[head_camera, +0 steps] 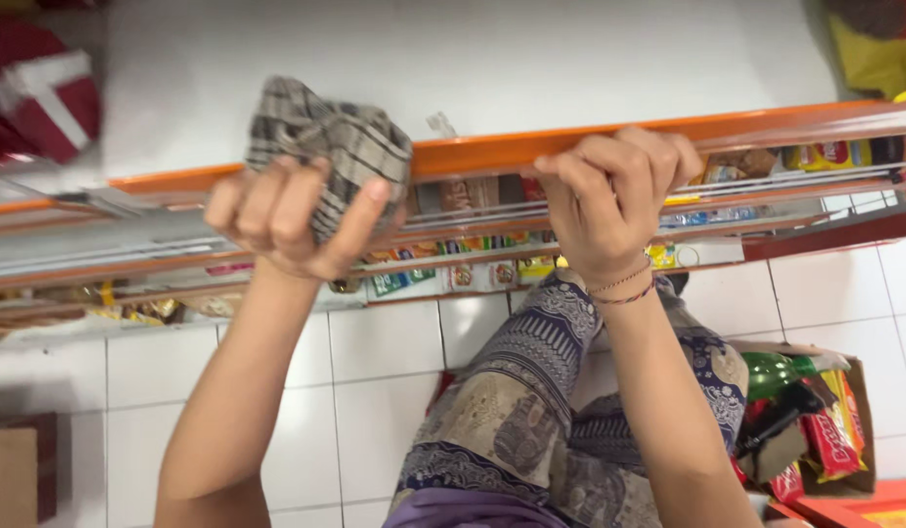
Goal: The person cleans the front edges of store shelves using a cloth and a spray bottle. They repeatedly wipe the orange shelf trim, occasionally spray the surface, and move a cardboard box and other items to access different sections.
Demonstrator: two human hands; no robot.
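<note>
Left hand point(277, 210) gripping bunched checked cloth point(331, 147), soft and crumpled, pressed against orange shelf edge point(766, 127). To its right, right hand point(609, 196) clamped over same smooth, straight edge.

The left hand point(277, 210) clutches a crumpled grey checked cloth point(331, 147) against the orange-edged white shelf point(766, 125); the right hand point(609, 196) grips its rim.

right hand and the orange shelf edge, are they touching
Touching. The head view shows the right hand with its fingers curled over the orange shelf edge, gripping it with no gap. The left hand holds a checked cloth.
</note>
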